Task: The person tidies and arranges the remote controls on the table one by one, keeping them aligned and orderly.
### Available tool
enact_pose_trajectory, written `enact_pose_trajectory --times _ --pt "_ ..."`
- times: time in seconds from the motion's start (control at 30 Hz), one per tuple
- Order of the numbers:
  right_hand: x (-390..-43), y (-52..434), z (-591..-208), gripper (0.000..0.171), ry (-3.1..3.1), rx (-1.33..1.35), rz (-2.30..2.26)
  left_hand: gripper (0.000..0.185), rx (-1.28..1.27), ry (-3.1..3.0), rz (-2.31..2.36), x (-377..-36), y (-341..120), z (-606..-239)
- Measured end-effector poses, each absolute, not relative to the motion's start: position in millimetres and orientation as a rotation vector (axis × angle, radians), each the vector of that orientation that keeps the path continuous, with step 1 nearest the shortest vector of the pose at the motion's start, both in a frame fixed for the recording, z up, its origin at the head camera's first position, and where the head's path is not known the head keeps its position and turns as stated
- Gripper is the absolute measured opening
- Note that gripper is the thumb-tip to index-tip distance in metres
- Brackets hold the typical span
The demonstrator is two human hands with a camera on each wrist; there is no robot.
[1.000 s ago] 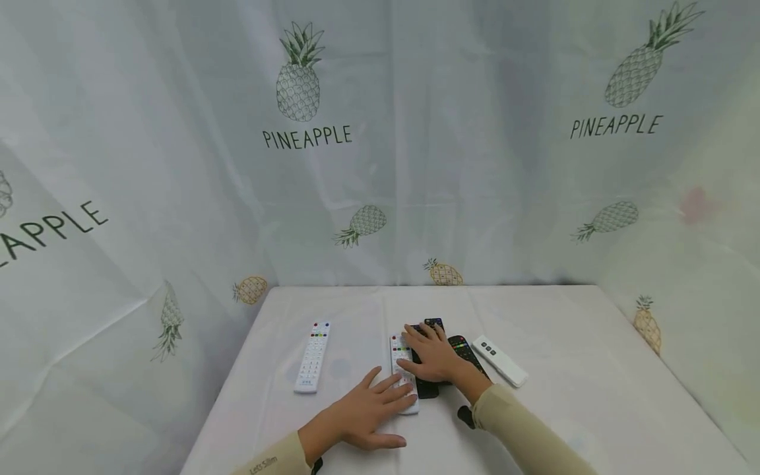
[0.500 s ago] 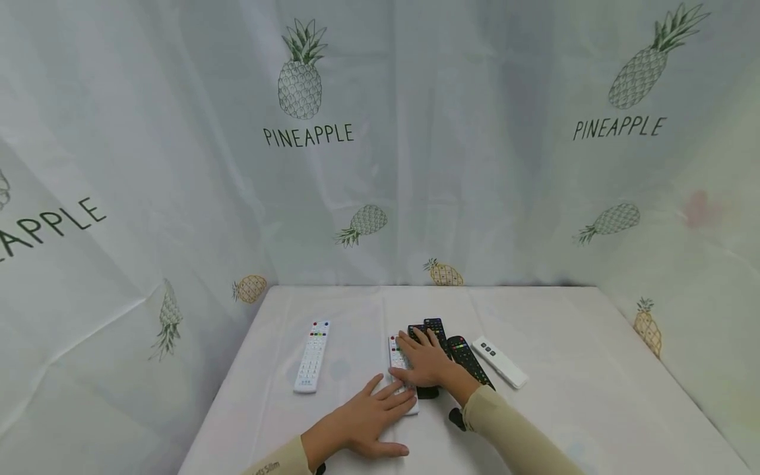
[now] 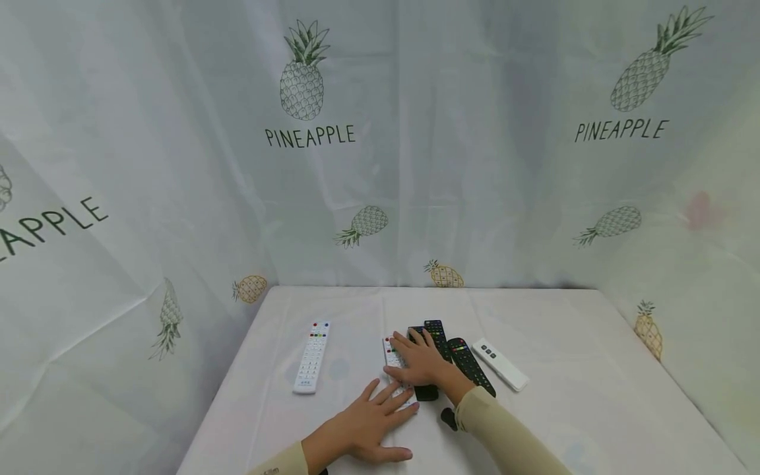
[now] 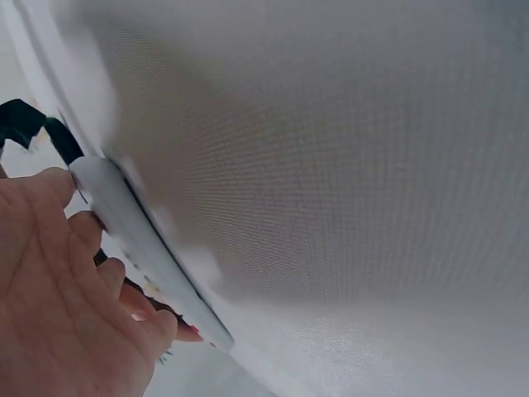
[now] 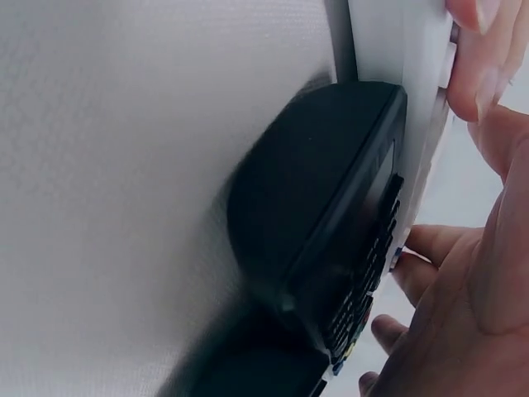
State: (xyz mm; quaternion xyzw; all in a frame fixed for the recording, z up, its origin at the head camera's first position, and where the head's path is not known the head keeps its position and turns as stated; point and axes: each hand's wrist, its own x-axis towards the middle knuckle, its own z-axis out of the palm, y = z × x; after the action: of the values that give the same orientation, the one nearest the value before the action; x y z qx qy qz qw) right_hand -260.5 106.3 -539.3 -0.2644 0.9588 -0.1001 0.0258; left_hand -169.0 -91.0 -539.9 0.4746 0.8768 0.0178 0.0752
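Both hands lie flat with fingers spread rather than curled round anything: the right hand (image 3: 424, 364) presses down across the white remote (image 3: 393, 353) in the middle of the table (image 3: 570, 396) and the black remote (image 3: 425, 392) touching its right side, while the left hand (image 3: 368, 422) rests palm-down just in front, its fingertips (image 3: 399, 396) reaching the near end of that same white remote — a bracing touch, it seems, so the remote cannot slide toward the person. The left wrist view bears this out (the white remote's long edge sits against the fingers, nothing wrapped round it), and the right wrist view shows the black remote (image 5: 331, 248) lying flush against the white one (image 5: 405, 91), the two side by side on the cloth. This looks like a push-and-align hold, not a lift: flat palms keep the remotes down on the cloth and parallel. Two more black remotes lie just to the right — one with a dark keypad (image 3: 437, 334) partly under the right hand, one with coloured buttons (image 3: 469, 363) beside the wrist — and a small white remote (image 3: 501, 363) sits at the end of that row, angled. Another white remote (image 3: 312, 356) lies well apart to the left, alone. Behind the table hangs a pineapple-print curtain (image 3: 309, 132)
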Motion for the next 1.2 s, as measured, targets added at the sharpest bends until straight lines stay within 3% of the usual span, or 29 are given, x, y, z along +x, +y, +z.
enact_pose_trajectory --times 0.53,1.2 --pt "-262.1 96.8 -538.1 0.075 2.931 -0.754 -0.338 0.078 1.346 2.603 0.103 -173.0 -93.9 -540.9" --pt "-267.4 80.7 -542.4 0.064 2.940 -0.769 -0.360 0.078 1.294 2.612 0.129 -173.1 -104.4 -539.2"
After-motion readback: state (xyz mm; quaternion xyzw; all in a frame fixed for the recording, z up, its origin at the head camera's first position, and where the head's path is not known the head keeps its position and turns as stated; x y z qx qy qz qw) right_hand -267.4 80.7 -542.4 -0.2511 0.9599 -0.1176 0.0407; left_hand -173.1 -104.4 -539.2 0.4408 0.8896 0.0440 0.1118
